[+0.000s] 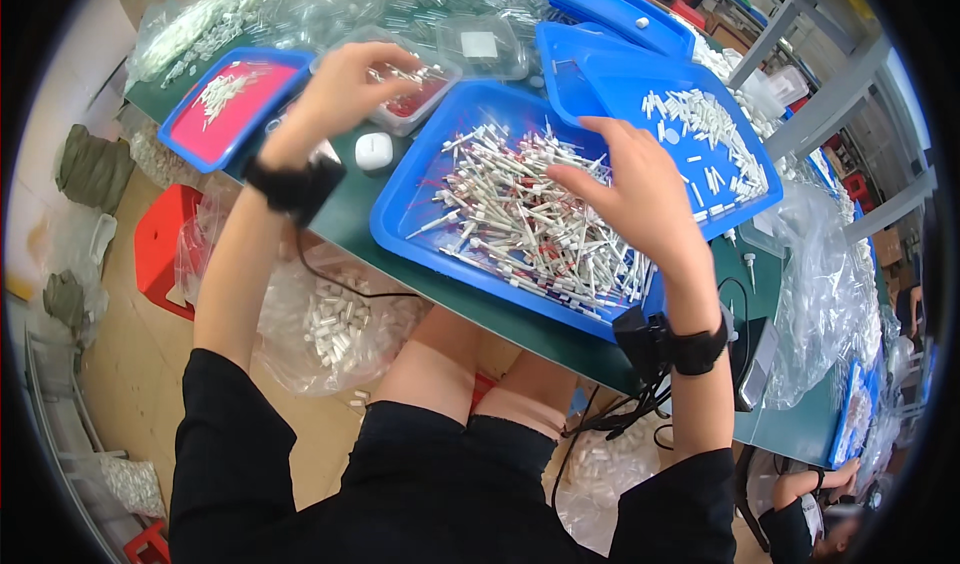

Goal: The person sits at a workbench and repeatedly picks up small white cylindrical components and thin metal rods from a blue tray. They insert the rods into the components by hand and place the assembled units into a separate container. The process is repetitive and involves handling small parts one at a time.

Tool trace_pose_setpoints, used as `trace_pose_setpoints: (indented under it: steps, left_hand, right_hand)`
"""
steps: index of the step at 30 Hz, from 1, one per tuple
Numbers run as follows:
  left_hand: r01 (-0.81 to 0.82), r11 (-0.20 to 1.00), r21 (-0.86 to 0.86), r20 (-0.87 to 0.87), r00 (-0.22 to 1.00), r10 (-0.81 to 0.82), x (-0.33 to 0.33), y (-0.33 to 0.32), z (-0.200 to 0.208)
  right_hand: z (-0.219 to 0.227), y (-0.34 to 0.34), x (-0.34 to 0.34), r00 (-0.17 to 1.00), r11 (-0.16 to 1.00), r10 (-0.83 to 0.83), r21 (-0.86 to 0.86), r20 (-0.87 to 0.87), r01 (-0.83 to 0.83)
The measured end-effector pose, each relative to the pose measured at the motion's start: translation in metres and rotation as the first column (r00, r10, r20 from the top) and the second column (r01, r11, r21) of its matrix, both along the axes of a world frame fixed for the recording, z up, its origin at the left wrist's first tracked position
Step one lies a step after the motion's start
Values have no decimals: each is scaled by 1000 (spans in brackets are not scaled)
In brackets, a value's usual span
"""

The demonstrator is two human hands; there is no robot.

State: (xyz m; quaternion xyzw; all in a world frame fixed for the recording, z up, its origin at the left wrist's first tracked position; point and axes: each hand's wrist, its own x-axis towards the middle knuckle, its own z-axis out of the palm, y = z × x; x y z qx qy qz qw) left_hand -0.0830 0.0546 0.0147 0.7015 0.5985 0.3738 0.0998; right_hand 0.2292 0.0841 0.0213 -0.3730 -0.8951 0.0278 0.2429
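Observation:
My left hand (338,92) hovers beside a clear plastic box (455,76) of small red pieces, its thumb apart from its curved fingers. Some thin white pieces show just past its fingertips; whether they touch the hand I cannot tell. A large blue tray (400,209) in front of me holds a heap of slim white sticks (535,214) with red thread-like ends. Over the right side of this tray is my right hand (640,179), thumb and fingers spread, holding nothing I can see. A white cube-shaped device (374,151) sits left of the tray.
Another blue tray (765,169) with short white tubes overlaps on the right. At left stands a blue tray with a pink lining (205,139). Clear plastic bags (330,9) cover the table's far side. A red stool (165,249) and a bag of white pieces (335,329) are below.

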Motion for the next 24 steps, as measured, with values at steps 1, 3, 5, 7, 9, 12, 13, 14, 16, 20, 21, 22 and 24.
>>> trace_pose_setpoints:
  steps: [1, 3, 5, 7, 9, 12, 13, 14, 16, 20, 21, 22, 24]
  left_hand:
    - [-99, 993, 61, -163, 981, 108, -19, 7, -1]
    - [-134, 991, -25, -346, 931, 117, -54, 26, -15]
    - [-155, 983, -95, -464, 881, 94, -54, 37, -20]
    - [-195, 969, -152, -539, 838, 84, -50, 38, -17]
    - [-138, 990, -14, -603, 791, 102, -48, 39, -24]
    - [-69, 994, 84, -649, 753, 107, -45, 39, -29]
    - [-50, 994, 99, -660, 744, 103, -45, 39, -29]
    - [-43, 985, 170, -656, 741, 145, -45, 40, -31]
    - [-28, 948, 318, -636, 735, 235, -46, 41, -29]
    - [-14, 848, 529, -454, 840, 297, -24, 38, -10]
    - [-26, 825, 564, -394, 870, 297, -13, 33, -6]
    - [-43, 800, 598, -334, 895, 297, -3, 27, -3]
    - [-25, 791, 611, -192, 965, 179, 16, 16, 5]
  right_hand:
    - [2, 6, 5, 999, 1000, -27, -6, -22, 27]
    - [5, 23, 28, 994, 995, -94, -18, -50, 93]
    - [3, 52, 70, 940, 947, -318, -13, 126, 322]
    - [4, 58, 87, 858, 865, -407, -169, 313, 472]
    - [0, 59, 100, 848, 849, -398, -210, 349, 484]
    - [-14, 58, 108, 928, 930, -303, -143, 217, 337]
    - [-12, 56, 104, 935, 937, -291, -135, 202, 321]
    - [-12, 54, 99, 942, 944, -279, -126, 187, 305]
    - [-8, 50, 91, 928, 938, -309, -97, 208, 334]
    - [-9, 50, 97, 903, 917, -394, 9, 173, 399]
    - [-7, 48, 98, 903, 910, -413, 22, 118, 413]
    - [-4, 46, 99, 902, 904, -427, 34, 63, 426]
    - [7, 35, 97, 915, 917, -398, -25, -69, 398]
